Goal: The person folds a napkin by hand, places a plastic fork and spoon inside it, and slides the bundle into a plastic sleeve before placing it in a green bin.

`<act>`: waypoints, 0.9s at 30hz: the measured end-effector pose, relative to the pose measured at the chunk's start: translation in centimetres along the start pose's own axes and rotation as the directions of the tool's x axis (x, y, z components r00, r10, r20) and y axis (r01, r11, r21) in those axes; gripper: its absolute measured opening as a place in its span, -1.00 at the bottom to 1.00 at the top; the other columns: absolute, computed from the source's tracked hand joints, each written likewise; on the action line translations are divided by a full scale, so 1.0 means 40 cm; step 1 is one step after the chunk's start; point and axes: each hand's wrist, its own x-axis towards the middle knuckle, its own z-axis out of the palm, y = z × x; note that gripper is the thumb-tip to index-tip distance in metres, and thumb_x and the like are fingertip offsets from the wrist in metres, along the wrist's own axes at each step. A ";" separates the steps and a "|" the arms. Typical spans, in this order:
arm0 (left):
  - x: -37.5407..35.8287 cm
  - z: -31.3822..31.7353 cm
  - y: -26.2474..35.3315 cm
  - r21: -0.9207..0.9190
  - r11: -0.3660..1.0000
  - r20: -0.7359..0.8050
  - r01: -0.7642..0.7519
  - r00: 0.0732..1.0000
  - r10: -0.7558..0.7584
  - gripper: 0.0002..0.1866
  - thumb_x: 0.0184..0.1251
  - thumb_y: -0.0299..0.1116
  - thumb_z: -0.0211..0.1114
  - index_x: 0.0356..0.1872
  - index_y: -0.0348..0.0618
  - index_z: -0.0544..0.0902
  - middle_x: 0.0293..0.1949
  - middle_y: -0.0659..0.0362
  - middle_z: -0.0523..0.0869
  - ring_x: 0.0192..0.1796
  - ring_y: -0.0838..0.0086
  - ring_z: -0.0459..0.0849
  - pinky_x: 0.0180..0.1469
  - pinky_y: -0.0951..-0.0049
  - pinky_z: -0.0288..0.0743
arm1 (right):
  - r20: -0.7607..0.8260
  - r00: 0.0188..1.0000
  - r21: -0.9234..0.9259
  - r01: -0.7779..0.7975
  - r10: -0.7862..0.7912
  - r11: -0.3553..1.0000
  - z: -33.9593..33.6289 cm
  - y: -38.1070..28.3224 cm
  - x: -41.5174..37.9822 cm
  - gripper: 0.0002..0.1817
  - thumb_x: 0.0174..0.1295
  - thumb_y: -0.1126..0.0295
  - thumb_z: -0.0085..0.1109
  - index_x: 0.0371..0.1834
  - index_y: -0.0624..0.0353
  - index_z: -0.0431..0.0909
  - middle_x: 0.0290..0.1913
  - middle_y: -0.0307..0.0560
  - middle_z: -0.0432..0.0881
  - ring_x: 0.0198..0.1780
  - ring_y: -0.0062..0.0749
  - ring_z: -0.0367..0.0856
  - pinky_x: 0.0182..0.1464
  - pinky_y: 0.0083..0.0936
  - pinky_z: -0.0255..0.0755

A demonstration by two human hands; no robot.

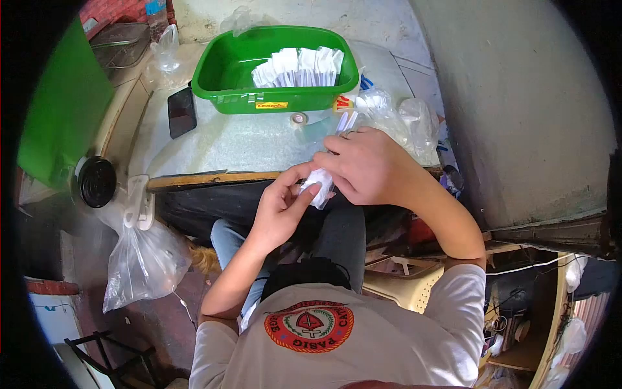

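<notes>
My left hand [285, 204] is closed on the lower part of a small white packet [318, 185], which looks like folded tissue in clear plastic, with the thumb pressed along its front. Over the packet's upper end, my right hand [370, 165] curls its fingers, hiding that end. Slim white plastic handles [347, 121] show just beyond the right knuckles, above a clear plastic sheet [316, 131] on the table. Farther back, a green basin [223, 100] holds a row of similar white packets [299, 68].
A roll of tape [299, 119] lies before the basin, and a black phone [182, 111] to its left. Clear plastic bags [414, 123] crowd the table's right side. A knotted plastic bag [144, 262] hangs at the left by a white clip [138, 204]. The wall [525, 117] bounds the right.
</notes>
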 end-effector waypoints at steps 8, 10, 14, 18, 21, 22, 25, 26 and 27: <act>-0.004 0.001 0.016 0.083 0.996 -0.010 0.020 1.000 -0.020 -0.62 0.48 -0.64 0.08 0.28 -0.37 0.42 0.05 0.10 0.65 0.05 0.51 0.68 0.11 0.54 0.52 | -0.031 0.999 0.045 0.011 -0.010 0.999 -0.001 0.002 -0.005 -0.78 0.07 0.32 0.28 -0.22 0.07 0.54 -0.33 -0.10 0.50 -0.37 -0.14 0.60 -0.28 -0.27 0.43; -0.006 0.000 0.017 0.106 0.994 -0.008 0.022 1.000 -0.022 -0.62 0.48 -0.64 0.08 0.28 -0.37 0.42 0.06 0.10 0.65 0.06 0.51 0.67 0.11 0.55 0.52 | -0.035 0.999 0.072 0.004 -0.002 0.997 -0.002 0.001 -0.005 -0.78 0.08 0.30 0.29 -0.23 0.07 0.53 -0.33 -0.10 0.51 -0.36 -0.13 0.60 -0.28 -0.27 0.43; -0.006 0.000 0.008 0.094 0.995 -0.020 0.015 1.000 -0.013 -0.61 0.46 -0.67 0.10 0.28 -0.36 0.43 0.07 0.11 0.64 0.06 0.55 0.65 0.10 0.57 0.51 | -0.050 0.999 0.081 -0.003 0.007 0.997 -0.004 0.001 -0.008 -0.77 0.09 0.27 0.31 -0.24 0.06 0.52 -0.34 -0.10 0.52 -0.36 -0.14 0.61 -0.29 -0.27 0.43; -0.003 0.001 0.009 0.070 0.998 -0.012 -0.001 1.000 0.002 -0.58 0.45 -0.68 0.11 0.30 -0.34 0.44 0.08 0.13 0.64 0.05 0.57 0.65 0.09 0.58 0.50 | -0.052 0.998 0.075 -0.032 0.036 0.997 -0.003 0.005 -0.010 -0.74 0.09 0.22 0.34 -0.28 0.07 0.51 -0.38 -0.12 0.53 -0.36 -0.16 0.62 -0.31 -0.28 0.43; -0.009 0.001 0.004 0.124 0.992 -0.031 -0.018 0.999 0.022 -0.57 0.43 -0.67 0.13 0.30 -0.30 0.46 0.07 0.12 0.67 0.03 0.58 0.66 0.06 0.58 0.51 | -0.074 0.997 0.077 -0.031 0.037 0.997 -0.005 0.004 -0.009 -0.72 0.08 0.20 0.36 -0.32 0.09 0.50 -0.43 -0.15 0.53 -0.37 -0.17 0.62 -0.34 -0.30 0.43; -0.010 0.001 0.006 0.124 0.992 -0.030 -0.019 0.999 0.022 -0.57 0.43 -0.67 0.13 0.30 -0.30 0.46 0.07 0.12 0.67 0.03 0.58 0.66 0.06 0.58 0.51 | -0.074 0.997 0.077 -0.031 0.037 0.997 -0.005 0.006 -0.009 -0.72 0.08 0.20 0.36 -0.32 0.09 0.50 -0.43 -0.15 0.53 -0.37 -0.17 0.62 -0.34 -0.30 0.43; -0.011 -0.001 0.009 0.234 0.971 -0.023 -0.037 0.999 0.044 -0.56 0.40 -0.67 0.16 0.28 -0.26 0.49 0.05 0.09 0.70 0.00 0.57 0.67 0.04 0.56 0.52 | -0.080 0.996 0.093 -0.033 0.040 0.995 -0.006 0.014 -0.011 -0.71 0.08 0.17 0.38 -0.38 0.09 0.50 -0.48 -0.17 0.53 -0.40 -0.18 0.62 -0.37 -0.31 0.42; -0.011 -0.001 0.009 0.249 0.967 -0.016 -0.043 0.999 0.049 -0.56 0.39 -0.67 0.17 0.28 -0.25 0.50 0.03 0.09 0.71 0.01 0.56 0.67 0.03 0.55 0.53 | -0.076 0.996 0.125 -0.037 0.046 0.992 -0.005 0.018 -0.011 -0.69 0.07 0.14 0.39 -0.40 0.09 0.50 -0.49 -0.18 0.55 -0.40 -0.18 0.63 -0.38 -0.31 0.43; -0.011 -0.002 0.009 0.264 0.963 -0.009 -0.049 0.999 0.053 -0.56 0.38 -0.66 0.17 0.27 -0.24 0.51 0.02 0.08 0.71 0.01 0.55 0.67 0.03 0.54 0.53 | -0.072 0.996 0.156 -0.041 0.053 0.987 -0.004 0.021 -0.012 -0.67 0.06 0.11 0.40 -0.42 0.09 0.50 -0.50 -0.19 0.56 -0.40 -0.18 0.63 -0.38 -0.31 0.43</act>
